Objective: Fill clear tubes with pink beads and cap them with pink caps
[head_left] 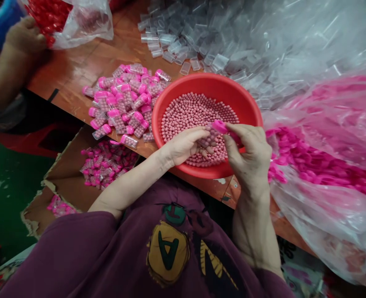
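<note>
Two hands meet over the near rim of a red basin filled with small pink beads. The left hand is curled around the body of a small clear tube packed with beads, while the right hand pinches the tube's pink cap between thumb and forefinger, so the tube sits tilted between both hands just above the beads. Beyond the left hand, on the wooden table, lies a heap of filled tubes with pink caps. Below that hand, off the table edge, an open cardboard box holds more of the same tubes. To the right of the right hand, a clear plastic bag bulges with loose pink caps. Farther out past both hands spreads a pile of empty clear tubes. Well off to the left, another person's hand rests against a bag of red pieces.
</note>
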A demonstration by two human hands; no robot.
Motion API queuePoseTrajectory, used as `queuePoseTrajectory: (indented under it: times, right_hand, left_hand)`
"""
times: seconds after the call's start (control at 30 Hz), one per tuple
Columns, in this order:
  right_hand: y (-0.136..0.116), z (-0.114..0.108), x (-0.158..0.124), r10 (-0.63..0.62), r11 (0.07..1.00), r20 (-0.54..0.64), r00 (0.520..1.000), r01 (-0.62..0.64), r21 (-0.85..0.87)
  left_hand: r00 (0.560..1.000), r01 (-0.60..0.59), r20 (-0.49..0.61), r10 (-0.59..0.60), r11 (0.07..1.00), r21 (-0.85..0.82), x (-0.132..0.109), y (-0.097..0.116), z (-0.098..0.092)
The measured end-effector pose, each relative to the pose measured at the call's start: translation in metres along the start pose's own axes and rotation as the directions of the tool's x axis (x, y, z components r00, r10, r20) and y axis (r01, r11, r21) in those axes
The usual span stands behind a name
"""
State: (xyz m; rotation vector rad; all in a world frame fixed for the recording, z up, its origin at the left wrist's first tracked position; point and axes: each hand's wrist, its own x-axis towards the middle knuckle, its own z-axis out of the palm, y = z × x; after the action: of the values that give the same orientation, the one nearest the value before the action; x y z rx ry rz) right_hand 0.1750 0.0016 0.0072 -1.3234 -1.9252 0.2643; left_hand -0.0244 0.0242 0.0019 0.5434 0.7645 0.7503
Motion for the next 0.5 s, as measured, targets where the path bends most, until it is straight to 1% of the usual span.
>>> queuePoseTrajectory:
  times: [0.07,0.13,0.2,0.3,0.4,0.5]
  right_hand:
    - [0.001,-0.002,0.0,-0.007,1.0,-0.022,1.0,0.007,-0.012]
    - [0.002,-0.002,0.001,0.012,1.0,-0.039,0.999,-0.012,-0.02]
    - [0.003,-0.001,0.001,0.028,0.999,-0.025,0.999,-0.028,-0.023]
    - [0.007,0.001,0.003,0.015,0.999,0.006,1.0,-0.015,-0.043]
    - [0.011,0.004,0.003,0.007,0.998,-0.064,0.998,-0.011,-0.068]
    - [0.009,0.007,0.001,0.063,0.998,-0.123,0.99,-0.064,0.0]
  left_hand:
    - [1.0,-0.01,0.003,0.01,1.0,-0.019,-0.001,0.0,-0.001]
    - [1.0,-0.02,0.013,0.021,0.999,-0.04,-0.001,-0.001,-0.001]
    - [0.999,-0.027,0.019,0.028,0.998,-0.052,-0.002,-0.001,-0.001]
    - [0.998,-0.061,0.023,0.063,0.996,-0.061,-0.002,-0.002,-0.002]
    - [0.996,-0.079,0.042,0.081,0.995,-0.063,-0.002,-0.003,-0.003]
    - [0.997,-0.062,0.045,0.065,0.996,-0.057,-0.003,-0.003,-0.003]
